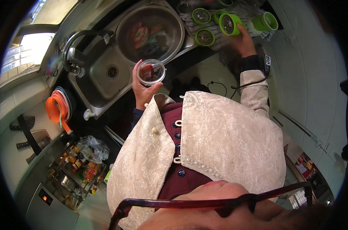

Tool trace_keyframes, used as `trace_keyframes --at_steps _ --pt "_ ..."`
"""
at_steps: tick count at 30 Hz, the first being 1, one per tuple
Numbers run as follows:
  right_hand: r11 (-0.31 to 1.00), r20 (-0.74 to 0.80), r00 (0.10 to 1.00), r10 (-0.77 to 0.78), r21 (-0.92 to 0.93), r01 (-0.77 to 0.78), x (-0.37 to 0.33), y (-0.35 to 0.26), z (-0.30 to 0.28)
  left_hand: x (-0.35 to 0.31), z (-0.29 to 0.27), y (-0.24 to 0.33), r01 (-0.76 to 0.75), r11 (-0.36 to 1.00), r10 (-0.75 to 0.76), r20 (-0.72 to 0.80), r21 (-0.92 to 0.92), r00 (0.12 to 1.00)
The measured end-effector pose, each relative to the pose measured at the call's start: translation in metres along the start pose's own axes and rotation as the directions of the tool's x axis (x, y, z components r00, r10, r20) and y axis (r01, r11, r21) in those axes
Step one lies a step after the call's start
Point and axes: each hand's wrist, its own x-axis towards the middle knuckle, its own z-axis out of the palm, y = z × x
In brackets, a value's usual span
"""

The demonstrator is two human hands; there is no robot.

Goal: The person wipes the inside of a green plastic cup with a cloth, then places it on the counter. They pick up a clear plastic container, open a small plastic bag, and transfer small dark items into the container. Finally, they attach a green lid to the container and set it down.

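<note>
My left hand (144,90) is wrapped round a clear see-through cup (151,72), held in front of the sink's near edge with its round rim facing up. Something dark red shows through the cup; I cannot tell whether it lies inside or behind. Farther off on the right, my right hand (246,41) grips a bright green blender blade base (228,25), its metal blade showing in the middle. Beside it, two similar green blade bases (204,37) rest on a grey striped cloth (219,42). A green cup (263,22) lies tipped at the cloth's right end.
A large metal basin (180,46) with wet red, white and dark pieces stands in the steel sink (99,82). The faucet (75,43) curves over the left bowl. Orange strainers (53,111) and knives (28,143) hang at left. Bottles (77,164) crowd a rack below.
</note>
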Motion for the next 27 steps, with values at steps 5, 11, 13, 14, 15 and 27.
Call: trace_keyframes --at_steps 5,11,13,14,15,27 --pt "0.953 -0.397 0.912 -0.105 -0.301 -0.021 0.016 0.031 -0.031 -0.012 -0.005 0.001 0.038 0.999 -0.04 -0.062 -0.036 0.997" --pt "0.37 -0.218 0.828 -0.516 -0.929 -0.014 0.036 0.083 -0.074 -0.017 -0.013 0.002 0.057 0.998 -0.06 -0.094 -0.034 0.994" --pt "0.298 -0.184 0.837 -0.516 -0.954 -0.026 0.04 0.091 -0.081 -0.015 -0.013 0.003 0.061 0.998 -0.062 -0.087 -0.01 0.994" --pt "0.119 -0.141 0.839 -0.526 -0.989 -0.092 0.04 0.092 -0.081 -0.014 -0.012 0.004 0.061 0.998 -0.062 -0.08 -0.018 0.995" --pt "0.06 -0.114 0.832 -0.543 -0.993 -0.097 0.039 0.092 -0.079 -0.013 -0.012 0.005 0.067 0.998 -0.068 -0.069 -0.022 0.995" --pt "-0.403 0.251 0.831 -0.496 -0.914 0.035 0.09 0.074 0.031 -0.014 -0.003 0.011 0.055 0.998 -0.053 -0.089 0.023 0.995"
